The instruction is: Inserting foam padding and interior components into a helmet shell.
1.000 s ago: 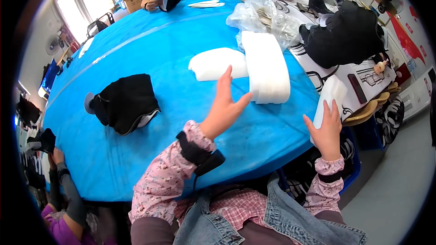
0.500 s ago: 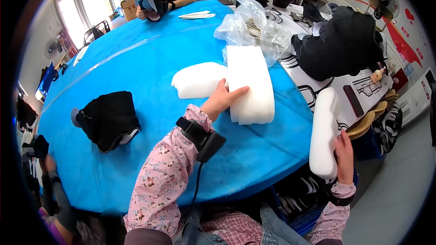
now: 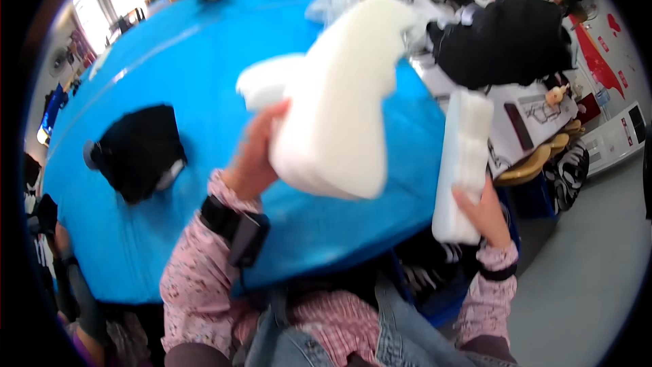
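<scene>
Hands (image 3: 257, 155) partly hidden behind blurred white pieces (image 3: 339, 119)

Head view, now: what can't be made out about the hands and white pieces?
- Head view: fingertips of the left hand, mostly hidden behind the large white stack.
- Head view: that stack's layer count, lost to blur.
- Head view: right end of the flat white piece, covered by the stack.
- Head view: some fingers of the right hand, hidden behind the narrow white block.

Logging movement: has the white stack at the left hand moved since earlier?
Yes: the left hand has lifted the white stack off the blue tabletop, nearer the person.
</scene>
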Demonstrator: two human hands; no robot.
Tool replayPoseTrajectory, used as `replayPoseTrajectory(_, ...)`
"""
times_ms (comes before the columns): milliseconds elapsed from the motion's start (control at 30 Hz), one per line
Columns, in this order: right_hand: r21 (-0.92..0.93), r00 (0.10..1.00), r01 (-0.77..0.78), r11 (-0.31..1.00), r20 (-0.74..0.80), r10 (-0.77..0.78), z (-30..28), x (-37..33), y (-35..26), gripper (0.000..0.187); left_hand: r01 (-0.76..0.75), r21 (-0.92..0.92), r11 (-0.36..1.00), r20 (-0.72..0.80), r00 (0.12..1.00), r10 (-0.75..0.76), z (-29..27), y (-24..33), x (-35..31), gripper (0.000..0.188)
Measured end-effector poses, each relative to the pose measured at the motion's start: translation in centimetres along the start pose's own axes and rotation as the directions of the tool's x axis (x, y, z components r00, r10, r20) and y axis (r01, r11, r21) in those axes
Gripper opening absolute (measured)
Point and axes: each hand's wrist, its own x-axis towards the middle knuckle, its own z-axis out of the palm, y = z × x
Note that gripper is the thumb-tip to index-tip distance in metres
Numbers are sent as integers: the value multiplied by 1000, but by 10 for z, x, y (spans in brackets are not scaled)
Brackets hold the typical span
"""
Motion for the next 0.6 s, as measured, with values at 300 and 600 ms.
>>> replayPoseTrajectory(300,-155,779,617,771,-21,-627,-8,53,-120,70,130,-135,982,77,990,-120,-40,26,-31,73)
replayPoseTrajectory(600,-324,236,942,89,448,-863,-3,118,-251,76,194,-171,966,230,961,-152,-32,41,-5,47)
